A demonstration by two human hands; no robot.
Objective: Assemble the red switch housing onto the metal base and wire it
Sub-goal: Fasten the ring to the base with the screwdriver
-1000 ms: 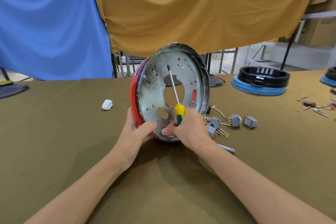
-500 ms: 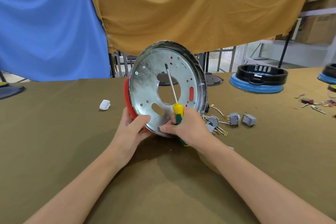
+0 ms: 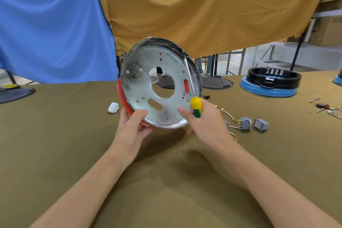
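A round metal base with a large centre hole stands tilted on edge above the table, its flat face toward me. The red switch housing sits behind it and shows as a red rim on the lower left. My left hand grips the lower left rim, thumb on the metal face. My right hand holds a screwdriver with a yellow and green handle. Its shaft runs up along the base's right edge, and a finger touches the base's lower right face.
Grey switches with wires lie on the olive table right of my right hand. A white plug lies left of the base. A black and blue ring housing and a black disc stand farther back right. Small metal parts lie at far right.
The screwdriver has moved from the middle of the base's face to its right edge. The base has turned a little, showing more of its face.
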